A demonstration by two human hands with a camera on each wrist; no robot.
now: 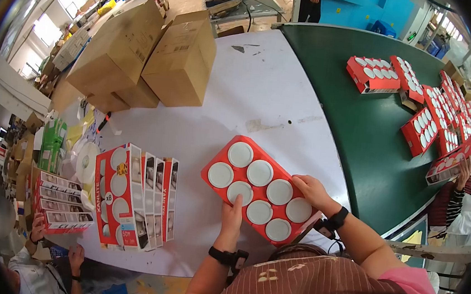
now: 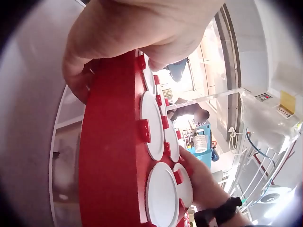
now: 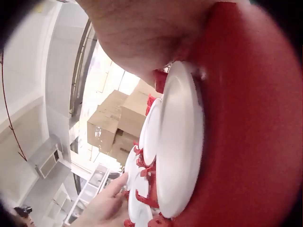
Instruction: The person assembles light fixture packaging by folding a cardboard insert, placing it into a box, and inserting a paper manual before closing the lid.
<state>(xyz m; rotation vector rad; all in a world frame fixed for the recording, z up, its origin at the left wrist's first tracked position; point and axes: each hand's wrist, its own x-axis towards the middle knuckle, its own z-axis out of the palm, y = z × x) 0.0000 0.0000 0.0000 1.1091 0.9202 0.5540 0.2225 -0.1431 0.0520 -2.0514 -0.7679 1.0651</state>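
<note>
Both hands hold a red cardboard box (image 1: 269, 168) with several white round discs set in rows in its upper face. At the near left side, my left hand (image 1: 231, 220) grips it, its thumb lying on one disc (image 1: 240, 192). My right hand (image 1: 316, 195) grips the right edge, thumb over the top. Seen from the left wrist, the red side wall (image 2: 111, 151) passes under the left hand (image 2: 132, 33), whose fingers wrap round the edge. In the right wrist view, a large white disc (image 3: 180, 142) sits close below the right hand (image 3: 147, 38). The box's underside is hidden.
Printed red-and-white boxes (image 1: 116, 198) stand in a row on the white table (image 1: 252, 81) at left. Large brown cartons (image 1: 181, 58) are behind them. Right of the table, a green conveyor belt (image 1: 331, 82) carries several red boxes (image 1: 419, 132). Other people work at both sides.
</note>
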